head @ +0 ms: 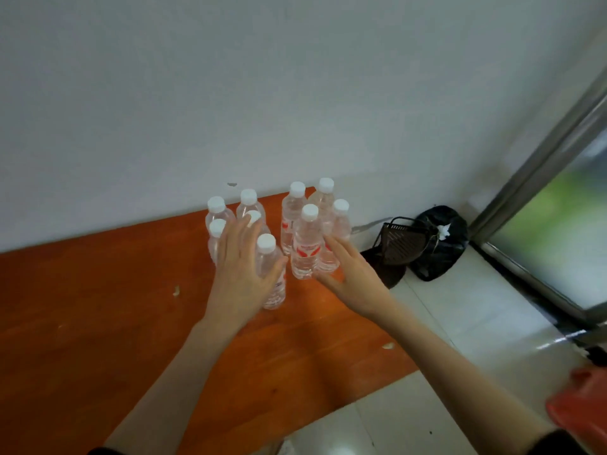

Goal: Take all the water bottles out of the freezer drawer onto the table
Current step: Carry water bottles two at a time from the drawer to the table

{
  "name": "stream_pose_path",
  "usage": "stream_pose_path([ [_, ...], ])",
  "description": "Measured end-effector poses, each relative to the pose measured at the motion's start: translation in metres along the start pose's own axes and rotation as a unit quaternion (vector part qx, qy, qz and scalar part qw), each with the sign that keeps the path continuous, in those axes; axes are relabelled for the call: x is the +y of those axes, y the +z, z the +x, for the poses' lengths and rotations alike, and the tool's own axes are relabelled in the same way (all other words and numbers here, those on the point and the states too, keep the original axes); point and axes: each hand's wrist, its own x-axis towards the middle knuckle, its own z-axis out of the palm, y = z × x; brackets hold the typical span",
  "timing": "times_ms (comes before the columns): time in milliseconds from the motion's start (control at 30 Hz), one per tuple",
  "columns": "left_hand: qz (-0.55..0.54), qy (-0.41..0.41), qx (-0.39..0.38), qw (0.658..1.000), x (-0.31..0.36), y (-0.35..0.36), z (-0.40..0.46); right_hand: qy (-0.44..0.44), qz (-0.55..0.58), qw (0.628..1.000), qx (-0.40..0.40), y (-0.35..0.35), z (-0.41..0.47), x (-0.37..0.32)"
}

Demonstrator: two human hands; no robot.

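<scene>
Bottles [306, 247] stand upright in a cluster at mid-frame on the orange table [98, 323], against the white wall; nine white caps can be counted. The left hand [243, 274] is released, fingers straight, its palm against the nearest bottle of the left group. The right hand [348, 277] is likewise spread flat beside the right group, grasping nothing. No freezer drawer shows in the frame, so I cannot tell whether any remain inside. Judging by the count on the table, the unloading looks far advanced, perhaps done.
</scene>
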Motion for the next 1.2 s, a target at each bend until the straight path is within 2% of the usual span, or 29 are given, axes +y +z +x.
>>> stream_pose_path([
  [100, 0.047, 0.090, -0.060, 0.993, 0.042, 0.011, 0.005, 0.001, -0.126, 0.991, 0.045, -0.046, -0.030, 0.016],
  [200, 0.079, 0.184, -0.092, 0.975, 0.092, 0.027, 0.005, 0.046, -0.231, 0.968, 0.082, -0.094, -0.076, 0.033],
  [433, 0.086, 0.366, -0.133, 0.917, 0.243, 0.060, -0.049, 0.169, -0.337, 0.908, 0.181, -0.190, -0.239, 0.059],
  [633, 0.041, 0.486, -0.156, 0.859, 0.352, 0.091, -0.152, 0.299, -0.356, 0.856, 0.229, -0.230, -0.415, 0.067],
  [833, -0.024, 0.560, -0.213, 0.801, 0.449, 0.136, -0.263, 0.429, -0.342, 0.797, 0.252, -0.248, -0.569, 0.080],
  [1033, -0.067, 0.613, -0.268, 0.740, 0.536, 0.189, -0.344, 0.517, -0.325, 0.742, 0.278, -0.264, -0.671, 0.112],
  [1200, -0.086, 0.626, -0.297, 0.716, 0.598, 0.252, -0.391, 0.561, -0.311, 0.712, 0.285, -0.289, -0.731, 0.165],
])
